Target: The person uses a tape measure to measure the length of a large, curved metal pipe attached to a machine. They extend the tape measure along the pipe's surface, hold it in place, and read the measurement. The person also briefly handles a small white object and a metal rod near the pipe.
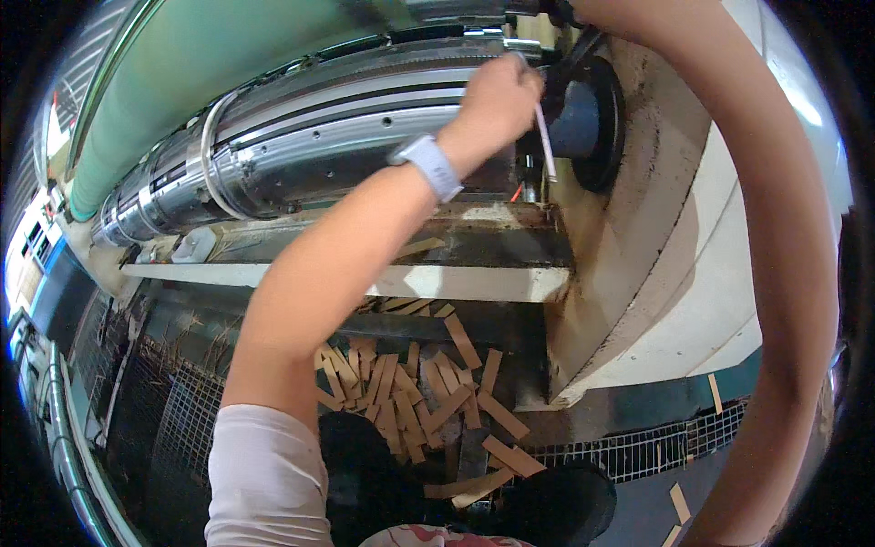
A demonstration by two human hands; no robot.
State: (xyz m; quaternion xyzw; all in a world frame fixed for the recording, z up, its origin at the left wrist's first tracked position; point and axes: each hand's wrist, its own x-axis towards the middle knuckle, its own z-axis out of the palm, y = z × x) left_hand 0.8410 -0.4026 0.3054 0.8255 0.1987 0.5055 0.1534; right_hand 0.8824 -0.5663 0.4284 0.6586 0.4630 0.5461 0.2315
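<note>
My left hand (501,96), with a grey-strapped watch (428,167) on the wrist, is closed at the right end of a shiny metal cylinder (314,150) with rows of small holes. A thin pale strip (546,144) hangs down from its fingers; its kind does not show. My right arm (793,219) arches up along the right side to the top edge. Its hand is mostly cut off there, close to a dark bar (579,56) by the cylinder's end, so its fingers cannot be made out.
Above the cylinder runs a large green roller (246,64). A pale machine side frame (629,246) stands at right, and a ledge (492,281) crosses below. Several cardboard offcuts (437,392) litter the floor around my dark shoes (561,501), beside wire grating (629,462).
</note>
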